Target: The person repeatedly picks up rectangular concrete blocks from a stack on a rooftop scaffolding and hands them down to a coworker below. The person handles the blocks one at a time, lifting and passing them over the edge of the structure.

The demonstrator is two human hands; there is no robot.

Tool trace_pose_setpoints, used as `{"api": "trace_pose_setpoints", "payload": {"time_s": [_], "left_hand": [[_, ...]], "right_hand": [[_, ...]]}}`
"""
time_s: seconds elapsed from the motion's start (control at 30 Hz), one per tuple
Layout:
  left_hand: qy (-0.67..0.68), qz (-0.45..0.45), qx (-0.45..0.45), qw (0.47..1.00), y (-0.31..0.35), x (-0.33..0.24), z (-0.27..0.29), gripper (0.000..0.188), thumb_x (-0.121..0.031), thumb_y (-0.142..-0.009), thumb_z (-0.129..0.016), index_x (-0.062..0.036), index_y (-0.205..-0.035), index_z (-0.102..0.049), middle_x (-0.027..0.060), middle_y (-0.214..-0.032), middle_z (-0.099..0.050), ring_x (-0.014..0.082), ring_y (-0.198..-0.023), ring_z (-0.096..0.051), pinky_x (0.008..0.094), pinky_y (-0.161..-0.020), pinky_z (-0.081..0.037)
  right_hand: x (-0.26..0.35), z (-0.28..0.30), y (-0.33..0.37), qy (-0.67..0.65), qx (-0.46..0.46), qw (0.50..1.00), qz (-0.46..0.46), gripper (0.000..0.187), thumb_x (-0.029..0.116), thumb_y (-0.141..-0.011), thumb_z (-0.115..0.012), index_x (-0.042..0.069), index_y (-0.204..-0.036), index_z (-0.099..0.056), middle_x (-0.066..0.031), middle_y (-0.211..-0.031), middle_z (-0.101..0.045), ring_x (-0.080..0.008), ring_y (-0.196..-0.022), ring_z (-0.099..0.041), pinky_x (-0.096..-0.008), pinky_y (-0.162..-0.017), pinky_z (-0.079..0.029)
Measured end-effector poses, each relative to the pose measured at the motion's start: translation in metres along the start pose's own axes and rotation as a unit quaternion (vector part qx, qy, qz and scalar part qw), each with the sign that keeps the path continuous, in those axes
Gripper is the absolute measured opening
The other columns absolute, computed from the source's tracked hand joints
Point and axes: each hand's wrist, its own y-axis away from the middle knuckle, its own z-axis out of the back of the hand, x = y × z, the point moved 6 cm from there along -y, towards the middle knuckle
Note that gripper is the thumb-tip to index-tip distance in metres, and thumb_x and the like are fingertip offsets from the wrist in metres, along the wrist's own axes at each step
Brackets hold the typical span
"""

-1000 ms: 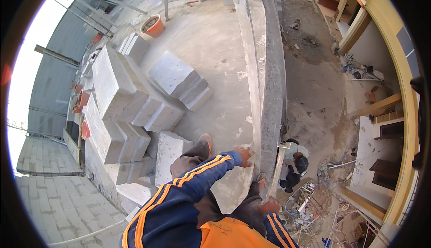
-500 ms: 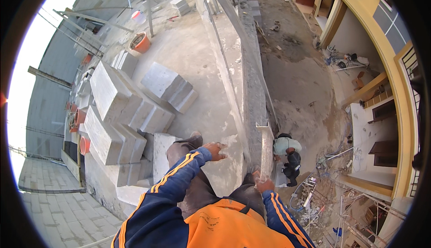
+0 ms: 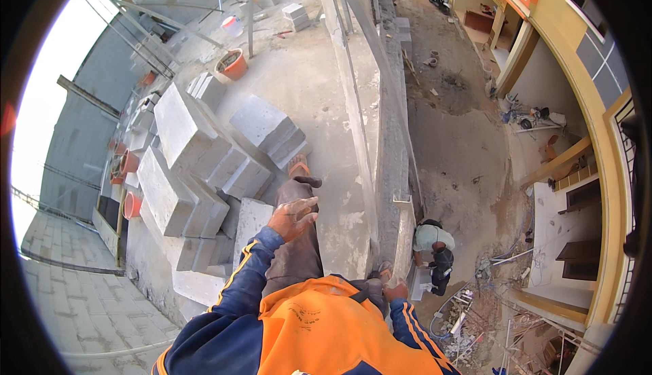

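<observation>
My right hand [image 3: 395,288] is closed round the lower visible end of a grey, mortar-smeared channel-shaped post [image 3: 404,239], which rises at the edge of the raised floor. My left hand [image 3: 293,219] hangs over my bent left leg with its fingers apart, holding nothing. Beyond it, my left foot [image 3: 298,166] in an orange-strapped sandal stands on the concrete. Nearest to that hand is a stack of pale grey blocks [image 3: 178,198] on the left. My right foot is partly hidden behind my right hand.
A long slanting bar [image 3: 380,63] runs along the floor's edge. Below on the right, a person [image 3: 433,246] bends beside rubble [image 3: 462,310]. Orange buckets [image 3: 231,65] and more blocks [image 3: 295,16] stand farther off. A yellow-trimmed building [image 3: 577,49] borders the lower ground.
My left leg has come forward, bringing the sandalled foot into sight. My left hand has drawn back leftward over the leg. My right hand stays at the post while the view shifts.
</observation>
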Motion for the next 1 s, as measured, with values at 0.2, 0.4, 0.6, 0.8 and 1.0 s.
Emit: {"api": "trace_pose_setpoints", "payload": {"time_s": [0.2,0.4,0.6,0.8,1.0], "left_hand": [[-0.028,-0.049,0.037,0.998,-0.044,0.007,0.003,0.044,-0.024,-0.091,-0.067,-0.0104,-0.131,-0.058,0.0159,-0.115,-0.067,0.0313,-0.098,-0.068,0.0395,-0.087,-0.053],[-0.046,-0.076,0.032,0.996,-0.068,0.002,-0.005,0.044,-0.027,-0.092,-0.066,-0.0125,-0.132,-0.058,0.0174,-0.117,-0.066,0.0316,-0.099,-0.067,0.0406,-0.087,-0.053],[-0.104,-0.053,0.124,0.985,-0.069,-0.003,-0.022,0.046,-0.031,-0.091,-0.066,-0.0135,-0.133,-0.058,0.018,-0.122,-0.064,0.0327,-0.104,-0.066,0.0407,-0.09,-0.052],[-0.182,-0.093,0.171,0.964,-0.087,-0.035,-0.032,0.046,-0.032,-0.091,-0.066,-0.014,-0.132,-0.058,0.0182,-0.119,-0.065,0.0317,-0.105,-0.066,0.0415,-0.09,-0.051],[-0.13,-0.18,0.249,0.943,-0.087,-0.061,-0.089,0.048,-0.027,-0.087,-0.07,-0.0099,-0.131,-0.058,0.0202,-0.119,-0.065,0.0319,-0.102,-0.066,0.0394,-0.091,-0.051]], "right_hand": [[-0.026,-0.016,0.012,-0.023,0.022,0.999,0.001,0.048,0.026,-0.076,-0.068,0.001,-0.117,-0.066,-0.0257,-0.117,-0.063,-0.0412,-0.114,-0.057,-0.0441,-0.101,-0.044],[-0.024,-0.012,0.017,-0.029,-0.002,0.999,0.036,0.038,0.02,-0.077,-0.063,0.005,-0.111,-0.07,-0.0257,-0.11,-0.065,-0.042,-0.105,-0.061,-0.0457,-0.095,-0.047],[-0.003,-0.001,0.02,-0.063,-0.111,0.991,0.026,0.034,0.014,-0.073,-0.06,0.005,-0.104,-0.072,-0.0187,-0.097,-0.071,-0.0363,-0.097,-0.066,-0.0423,-0.091,-0.05],[0.001,-0.004,0.021,-0.098,-0.19,0.976,-0.037,0.031,0.01,-0.069,-0.058,0.007,-0.096,-0.074,-0.0107,-0.09,-0.074,-0.0307,-0.091,-0.068,-0.0384,-0.088,-0.052],[0.002,-0.001,0.027,-0.105,-0.176,0.976,-0.078,0.033,0.018,-0.07,-0.062,0.01,-0.099,-0.074,-0.0146,-0.096,-0.071,-0.0341,-0.096,-0.064,-0.0432,-0.09,-0.05]]}}
